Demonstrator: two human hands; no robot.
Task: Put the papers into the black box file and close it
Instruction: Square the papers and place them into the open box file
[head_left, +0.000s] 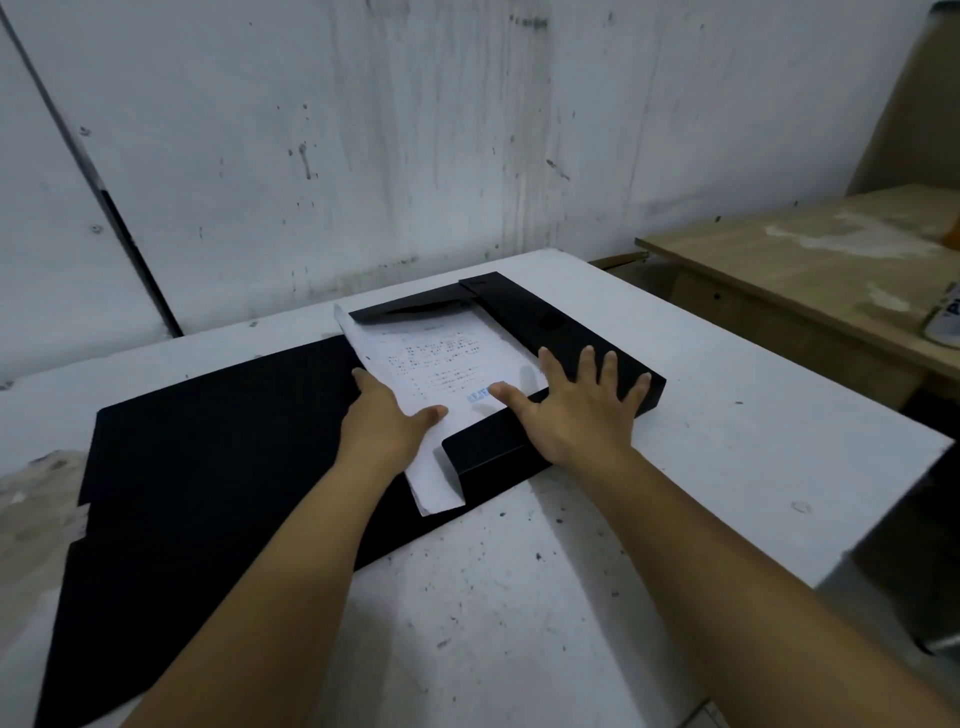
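Observation:
The black box file (540, 317) lies open on the white table (701, 415), its wide lid (208, 457) spread flat to the left. White printed papers (441, 364) lie askew in the tray, with the near corner sticking out over the front wall. My left hand (387, 421) grips the papers' left edge, thumb on top. My right hand (582, 410) lies flat with fingers spread across the tray's right wall, its thumb touching the papers.
A stained white wall rises right behind the table. A wooden desk (810, 260) stands to the right, with a white can (945, 317) on it. The table's right edge drops off near the box.

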